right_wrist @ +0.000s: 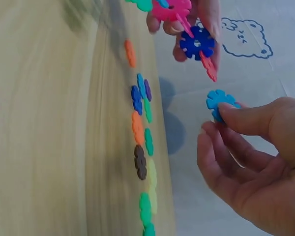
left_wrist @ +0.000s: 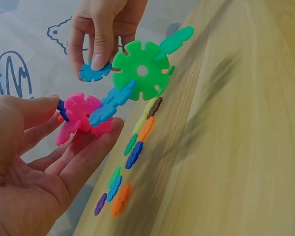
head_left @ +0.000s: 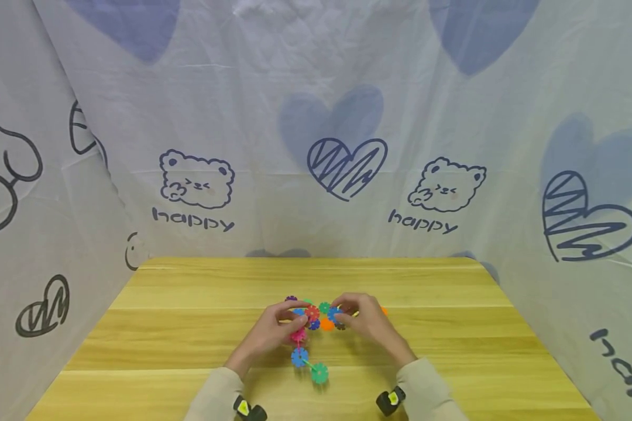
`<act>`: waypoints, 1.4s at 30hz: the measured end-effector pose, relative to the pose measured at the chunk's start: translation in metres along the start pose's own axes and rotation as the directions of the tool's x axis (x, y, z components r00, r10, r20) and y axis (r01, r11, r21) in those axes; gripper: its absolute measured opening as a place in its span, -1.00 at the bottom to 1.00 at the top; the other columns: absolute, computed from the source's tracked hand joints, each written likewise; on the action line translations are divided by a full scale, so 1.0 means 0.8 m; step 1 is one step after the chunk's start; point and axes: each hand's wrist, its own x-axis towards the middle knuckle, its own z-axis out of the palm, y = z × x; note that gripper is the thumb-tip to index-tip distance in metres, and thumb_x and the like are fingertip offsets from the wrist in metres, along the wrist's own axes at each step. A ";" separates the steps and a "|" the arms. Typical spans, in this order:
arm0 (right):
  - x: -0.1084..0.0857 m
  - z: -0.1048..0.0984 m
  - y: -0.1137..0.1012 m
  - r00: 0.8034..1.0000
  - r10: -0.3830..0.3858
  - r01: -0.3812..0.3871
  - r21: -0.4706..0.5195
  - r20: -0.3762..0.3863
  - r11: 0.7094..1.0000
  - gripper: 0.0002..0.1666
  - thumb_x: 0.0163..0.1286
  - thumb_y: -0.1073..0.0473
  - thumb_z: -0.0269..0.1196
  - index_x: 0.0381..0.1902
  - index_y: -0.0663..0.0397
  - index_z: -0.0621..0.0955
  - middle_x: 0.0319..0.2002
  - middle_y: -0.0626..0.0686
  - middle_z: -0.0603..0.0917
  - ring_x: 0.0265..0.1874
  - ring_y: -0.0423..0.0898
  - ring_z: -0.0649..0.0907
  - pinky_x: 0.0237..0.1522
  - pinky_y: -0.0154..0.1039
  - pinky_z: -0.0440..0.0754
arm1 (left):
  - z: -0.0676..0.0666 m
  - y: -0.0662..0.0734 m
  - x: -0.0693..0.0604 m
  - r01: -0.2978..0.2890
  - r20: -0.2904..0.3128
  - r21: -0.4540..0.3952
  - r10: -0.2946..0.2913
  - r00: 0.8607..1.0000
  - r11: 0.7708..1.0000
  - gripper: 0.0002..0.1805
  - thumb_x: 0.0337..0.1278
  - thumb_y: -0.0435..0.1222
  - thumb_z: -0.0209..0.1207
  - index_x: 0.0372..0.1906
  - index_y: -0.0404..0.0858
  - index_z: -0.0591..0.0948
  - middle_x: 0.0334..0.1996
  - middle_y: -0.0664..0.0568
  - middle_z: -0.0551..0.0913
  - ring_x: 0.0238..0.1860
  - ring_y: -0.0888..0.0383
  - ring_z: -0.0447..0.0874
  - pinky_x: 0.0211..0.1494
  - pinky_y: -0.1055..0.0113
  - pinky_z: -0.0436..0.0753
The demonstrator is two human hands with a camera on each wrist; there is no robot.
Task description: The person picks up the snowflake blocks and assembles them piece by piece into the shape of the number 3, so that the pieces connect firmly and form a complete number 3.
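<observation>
My left hand (head_left: 271, 332) grips a chain of joined notched discs above the table. In the left wrist view, a pink disc (left_wrist: 81, 109) lies between its fingers, with a blue disc (left_wrist: 113, 102) and a large green disc (left_wrist: 132, 64) linked beyond. The right wrist view shows a dark blue disc (right_wrist: 196, 44) with a red one (right_wrist: 208, 68) slotted into it at the chain's end. Between thumb and fingers, my right hand (right_wrist: 260, 152) pinches a single light blue disc (right_wrist: 219, 102), apart from the red disc.
Loose discs lie in a loose row on the wooden table (head_left: 189, 316) beyond the hands, among them an orange disc (right_wrist: 137, 128), a brown disc (right_wrist: 140, 162) and a purple disc (left_wrist: 100, 204). A patterned cloth (head_left: 274, 228) hangs behind the table and along both sides.
</observation>
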 end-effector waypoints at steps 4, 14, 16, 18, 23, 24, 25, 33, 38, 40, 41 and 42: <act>0.000 0.006 -0.002 1.000 0.006 -0.005 0.074 -0.008 0.997 -0.84 0.36 0.38 0.37 -0.12 0.15 0.75 -0.29 0.15 0.80 -0.43 0.00 0.77 -0.39 -0.39 0.70 | 0.000 0.000 0.001 -0.005 0.003 0.009 0.005 1.000 1.000 -0.49 0.50 -0.15 0.18 0.42 -0.24 0.50 0.06 -0.33 0.70 -0.16 0.09 0.79 -0.09 0.13 0.82; 0.002 0.016 -0.009 0.998 0.007 -0.002 0.078 -0.063 0.997 -0.81 0.32 0.46 0.37 -0.12 0.24 0.75 -0.22 0.21 0.82 -0.40 0.06 0.79 -0.39 -0.35 0.75 | 0.000 -0.003 0.003 0.004 -0.001 0.006 -0.004 1.000 1.000 -0.49 0.49 -0.12 0.19 0.41 -0.22 0.52 0.06 -0.31 0.71 -0.17 0.11 0.79 -0.08 0.12 0.82; 0.002 0.017 -0.010 0.997 0.024 -0.019 0.065 -0.076 0.998 -0.81 0.31 0.45 0.38 -0.13 0.23 0.74 -0.23 0.19 0.81 -0.39 0.01 0.79 -0.39 -0.39 0.73 | 0.001 -0.003 0.003 0.006 -0.003 0.006 -0.006 1.000 1.000 -0.49 0.49 -0.12 0.19 0.40 -0.21 0.52 0.05 -0.30 0.72 -0.18 0.13 0.79 -0.08 0.14 0.82; 0.003 0.018 -0.010 0.995 0.044 -0.039 0.060 -0.087 0.997 -0.82 0.30 0.44 0.39 -0.15 0.20 0.73 -0.25 0.16 0.80 -0.38 -0.04 0.78 -0.39 -0.41 0.72 | 0.001 -0.004 0.004 0.001 -0.002 0.002 -0.001 1.000 1.000 -0.50 0.50 -0.13 0.18 0.40 -0.21 0.52 0.02 -0.29 0.72 -0.20 0.15 0.79 -0.09 0.15 0.82; 0.003 0.019 -0.009 0.995 0.034 -0.028 0.062 -0.093 0.998 -0.88 0.31 0.41 0.40 -0.23 0.14 0.73 -0.26 0.13 0.80 -0.37 -0.07 0.78 -0.37 -0.39 0.73 | 0.002 -0.005 0.005 -0.003 0.005 -0.014 0.003 1.000 1.000 -0.51 0.51 -0.15 0.17 0.40 -0.23 0.51 0.00 -0.31 0.73 -0.25 0.15 0.80 -0.10 0.15 0.82; 0.003 0.019 -0.008 0.995 0.027 -0.021 0.060 -0.092 0.998 -0.89 0.31 0.41 0.40 -0.24 0.14 0.73 -0.26 0.13 0.81 -0.37 -0.07 0.78 -0.36 -0.40 0.73 | 0.002 -0.005 0.005 -0.005 0.008 -0.018 0.005 1.000 1.000 -0.51 0.51 -0.16 0.17 0.40 -0.24 0.51 0.01 -0.33 0.72 -0.25 0.14 0.81 -0.10 0.15 0.82; 0.003 0.019 -0.008 0.996 0.020 -0.015 0.057 -0.092 0.998 -0.89 0.31 0.41 0.40 -0.25 0.13 0.73 -0.26 0.12 0.81 -0.38 -0.06 0.78 -0.36 -0.41 0.72 | 0.002 -0.005 0.005 0.000 0.009 -0.022 0.000 1.000 1.000 -0.51 0.51 -0.16 0.17 0.41 -0.24 0.51 0.02 -0.34 0.72 -0.26 0.14 0.81 -0.09 0.15 0.82; 0.001 0.021 -0.008 0.997 -0.008 0.015 0.081 -0.083 0.997 -0.92 0.31 0.43 0.40 -0.29 0.19 0.73 -0.28 0.18 0.81 -0.38 0.12 0.82 -0.38 -0.45 0.70 | 0.003 -0.005 0.004 0.000 0.021 -0.027 0.001 1.000 1.000 -0.52 0.52 -0.19 0.16 0.41 -0.25 0.50 0.03 -0.43 0.70 -0.27 0.10 0.82 -0.09 0.16 0.82; 0.001 0.021 -0.009 0.996 -0.008 0.016 0.088 -0.084 0.996 -0.92 0.29 0.45 0.40 -0.34 0.21 0.72 -0.30 0.22 0.81 -0.37 0.16 0.83 -0.39 -0.43 0.72 | 0.004 -0.004 0.004 0.004 0.024 -0.030 -0.003 1.000 1.000 -0.51 0.51 -0.17 0.17 0.41 -0.25 0.51 0.05 -0.42 0.70 -0.27 0.10 0.83 -0.09 0.15 0.82; 0.001 0.022 -0.008 0.996 -0.009 0.016 0.082 -0.085 0.996 -0.91 0.29 0.45 0.40 -0.35 0.21 0.72 -0.31 0.21 0.81 -0.38 0.12 0.83 -0.39 -0.42 0.73 | 0.005 -0.004 0.004 0.011 0.022 -0.032 -0.011 1.000 0.999 -0.50 0.50 -0.15 0.18 0.41 -0.25 0.51 0.04 -0.40 0.71 -0.27 0.10 0.82 -0.08 0.14 0.82; 0.001 0.022 -0.008 0.996 -0.010 0.017 0.077 -0.086 0.997 -0.91 0.28 0.45 0.41 -0.36 0.20 0.73 -0.31 0.20 0.82 -0.39 0.08 0.83 -0.38 -0.42 0.73 | 0.005 -0.004 0.004 0.014 0.021 -0.033 -0.013 1.000 0.999 -0.49 0.50 -0.15 0.19 0.41 -0.25 0.52 0.04 -0.39 0.72 -0.27 0.10 0.82 -0.07 0.13 0.82; 0.001 0.022 -0.009 0.996 -0.010 0.017 0.072 -0.088 0.997 -0.91 0.28 0.45 0.41 -0.37 0.20 0.73 -0.32 0.20 0.82 -0.40 0.04 0.83 -0.38 -0.42 0.73 | 0.004 -0.004 0.003 0.015 0.020 -0.035 -0.015 1.000 0.999 -0.48 0.49 -0.14 0.20 0.41 -0.26 0.52 0.04 -0.38 0.72 -0.28 0.10 0.82 -0.07 0.13 0.82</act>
